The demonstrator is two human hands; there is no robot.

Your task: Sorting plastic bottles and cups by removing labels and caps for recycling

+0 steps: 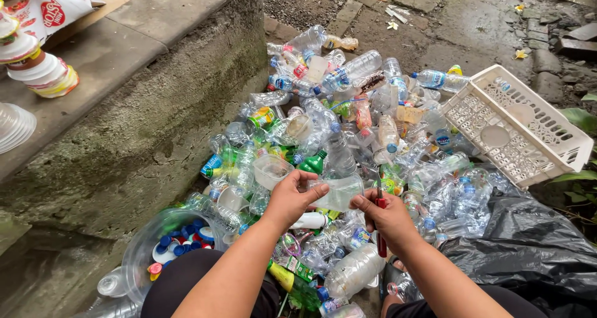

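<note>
Clear plastic cup, held sideways between both hands, sits just above a heap of empty bottles at the centre of the view. The left hand is curled around the cup's rim end, fingers closed on it with the thumb across the top. The right hand is closed into a fist around a red-handled tool, probably a small knife or cutter, though its tip is hard to make out; the upper end stands just beside the cup's base. Both forearms reach in from the bottom edge. Near the person's left knee lies a clear bowl filled with blue, red and white bottle caps. On the right, a crumpled black plastic bag is spread on the ground. Beyond the hands, the pile of plastic bottles stretches away across wet ground. A white perforated plastic basket lies tilted at the pile's far right edge. A mossy concrete step runs along the left.
</note>
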